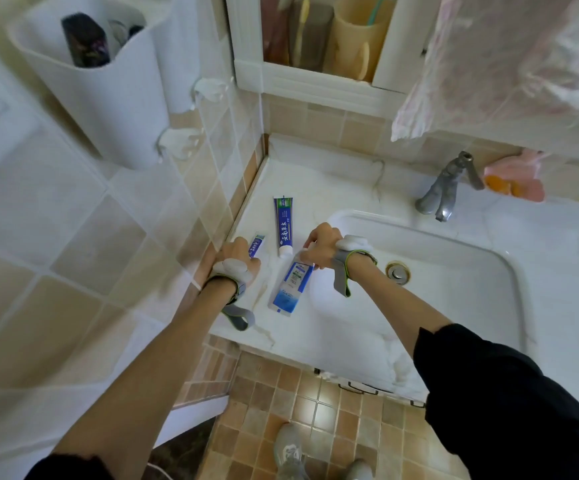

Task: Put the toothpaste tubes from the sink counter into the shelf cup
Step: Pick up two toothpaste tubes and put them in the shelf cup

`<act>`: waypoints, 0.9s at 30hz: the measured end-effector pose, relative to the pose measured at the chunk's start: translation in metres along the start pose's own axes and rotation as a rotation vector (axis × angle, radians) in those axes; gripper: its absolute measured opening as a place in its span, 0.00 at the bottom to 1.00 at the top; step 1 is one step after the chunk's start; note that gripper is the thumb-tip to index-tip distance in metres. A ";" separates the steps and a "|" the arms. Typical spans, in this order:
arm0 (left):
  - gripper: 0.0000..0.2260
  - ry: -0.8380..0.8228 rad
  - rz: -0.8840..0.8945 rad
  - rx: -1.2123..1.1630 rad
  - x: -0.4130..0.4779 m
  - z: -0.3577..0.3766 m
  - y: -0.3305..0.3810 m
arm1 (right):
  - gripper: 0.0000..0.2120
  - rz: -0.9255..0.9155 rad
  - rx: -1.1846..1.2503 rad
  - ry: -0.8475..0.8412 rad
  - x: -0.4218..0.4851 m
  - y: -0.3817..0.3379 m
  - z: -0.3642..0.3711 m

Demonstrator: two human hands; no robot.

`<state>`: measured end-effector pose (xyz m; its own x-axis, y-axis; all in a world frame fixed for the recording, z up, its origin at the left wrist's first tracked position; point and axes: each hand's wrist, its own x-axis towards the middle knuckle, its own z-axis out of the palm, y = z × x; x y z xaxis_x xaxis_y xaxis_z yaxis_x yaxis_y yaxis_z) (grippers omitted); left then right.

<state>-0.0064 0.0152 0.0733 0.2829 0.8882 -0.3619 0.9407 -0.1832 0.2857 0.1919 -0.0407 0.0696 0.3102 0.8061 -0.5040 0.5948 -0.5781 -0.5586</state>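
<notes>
Left hand [236, 259] wraps small tube [257, 244] by wall; right hand [321, 249] pinches cap end of pale tube [291, 284], both poised for lifting. Middle tube [284, 225] lies free. Shelf cup [355, 39] waits above.

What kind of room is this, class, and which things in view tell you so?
Most likely a home bathroom: a white sink with a metal tap, toothpaste tubes on the counter, and tiled walls.
</notes>
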 end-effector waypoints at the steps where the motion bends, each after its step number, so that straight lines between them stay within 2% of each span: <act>1: 0.10 0.013 0.001 -0.005 -0.001 -0.007 0.002 | 0.12 -0.008 0.003 0.009 -0.003 -0.003 -0.004; 7: 0.10 0.100 0.066 0.003 -0.007 -0.034 0.013 | 0.11 -0.058 -0.011 0.066 -0.021 -0.019 -0.028; 13: 0.11 0.171 0.126 -0.003 -0.019 -0.055 0.035 | 0.06 -0.102 -0.070 0.168 -0.043 -0.025 -0.053; 22: 0.13 0.216 0.120 0.029 -0.039 -0.087 0.068 | 0.12 -0.179 -0.071 0.299 -0.061 -0.034 -0.089; 27: 0.19 0.290 0.138 -0.028 -0.052 -0.111 0.090 | 0.10 -0.265 -0.077 0.393 -0.070 -0.041 -0.122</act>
<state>0.0431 -0.0010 0.2160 0.3387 0.9395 -0.0509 0.8903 -0.3025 0.3405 0.2365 -0.0580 0.2085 0.3885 0.9198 -0.0555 0.7398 -0.3472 -0.5764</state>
